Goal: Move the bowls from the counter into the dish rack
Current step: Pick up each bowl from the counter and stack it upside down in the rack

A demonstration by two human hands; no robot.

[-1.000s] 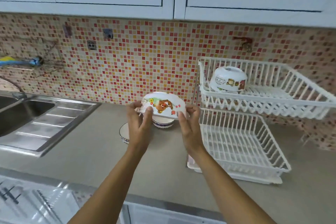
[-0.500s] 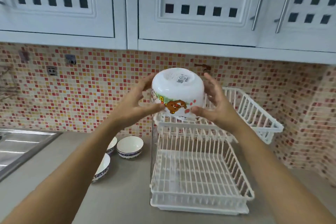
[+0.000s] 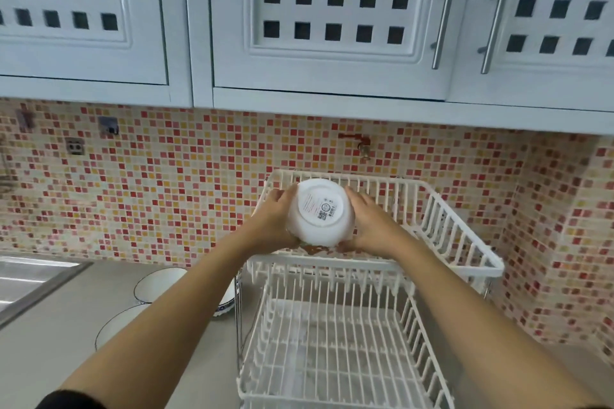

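Observation:
I hold a white cartoon bowl (image 3: 319,214) upside down, its labelled base facing me, inside the top tier of the white two-tier dish rack (image 3: 465,242). My left hand (image 3: 274,222) grips its left side and my right hand (image 3: 372,226) grips its right side. Three blue-rimmed white bowls stand on the grey counter left of the rack: one (image 3: 156,284) at the back, one (image 3: 114,325) nearer me, and one (image 3: 227,304) mostly hidden behind my left forearm. The bowl seen earlier in the top tier is hidden.
The rack's lower tier (image 3: 332,359) holds nothing. A steel sink drainboard (image 3: 30,279) lies at the far left. White wall cupboards (image 3: 332,20) hang above the mosaic tile wall (image 3: 166,192). The tiled wall turns a corner right of the rack.
Both hands carried the bowl up from the counter, turned it upside down, and lowered it over the rack's top tier. My view swung right and up.

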